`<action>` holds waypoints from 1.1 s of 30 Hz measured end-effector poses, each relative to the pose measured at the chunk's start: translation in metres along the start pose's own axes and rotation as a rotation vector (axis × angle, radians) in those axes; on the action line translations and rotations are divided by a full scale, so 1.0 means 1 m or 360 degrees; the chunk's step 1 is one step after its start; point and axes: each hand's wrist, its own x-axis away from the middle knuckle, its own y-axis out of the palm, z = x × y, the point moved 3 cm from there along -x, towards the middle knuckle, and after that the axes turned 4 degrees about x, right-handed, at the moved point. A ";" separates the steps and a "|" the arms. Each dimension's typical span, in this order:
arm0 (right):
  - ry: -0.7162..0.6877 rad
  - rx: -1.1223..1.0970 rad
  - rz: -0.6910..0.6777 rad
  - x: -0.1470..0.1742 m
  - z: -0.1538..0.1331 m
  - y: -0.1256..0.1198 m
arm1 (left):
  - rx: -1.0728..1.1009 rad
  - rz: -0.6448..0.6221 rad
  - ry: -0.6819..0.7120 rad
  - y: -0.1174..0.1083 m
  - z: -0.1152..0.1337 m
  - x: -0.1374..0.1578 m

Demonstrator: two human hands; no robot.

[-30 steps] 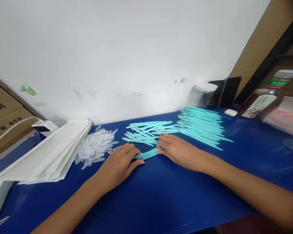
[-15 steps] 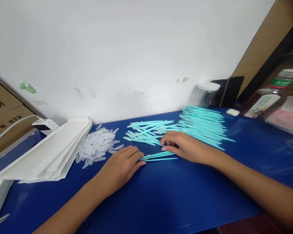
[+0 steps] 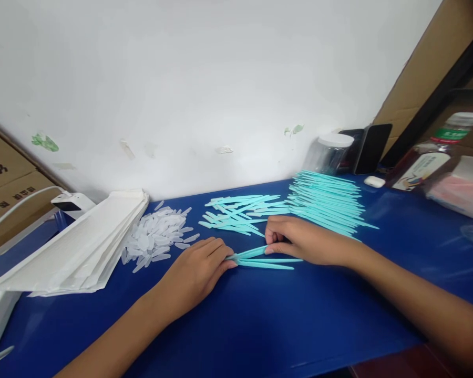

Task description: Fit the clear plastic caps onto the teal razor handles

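Observation:
Low over the blue table, my left hand (image 3: 205, 265) is closed, pinching the left ends of a few slim turquoise sticks (image 3: 266, 265) shaped like eyebrow razors. Their right ends fan apart. My right hand (image 3: 286, 239) is closed too, thumb and fingers gripping the right end of the uppermost stick (image 3: 252, 252). Just behind the hands lies a loose, crossed heap of the same sticks (image 3: 236, 212). A larger, neater row of sticks (image 3: 325, 202) is beyond my right hand. To the left of the loose heap, small translucent caps (image 3: 153, 236) lie in a pile.
White padded envelopes (image 3: 82, 244) are stacked at the left, near a white device with a cable (image 3: 73, 203). Along the back right stand a clear jar (image 3: 329, 152), a dark phone (image 3: 373, 149) and a bottle (image 3: 425, 165). A small white case (image 3: 374, 181) lies before them.
The held sticks have spread farther apart at their right ends. My right hand has shifted slightly right and down, and its fingers have closed on the uppermost stick. My left hand has barely moved.

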 end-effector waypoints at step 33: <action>-0.0248 0.0044 0.0344 0.003 -0.001 -0.018 | 0.0183 0.0287 -0.0244 -0.001 -0.017 0.003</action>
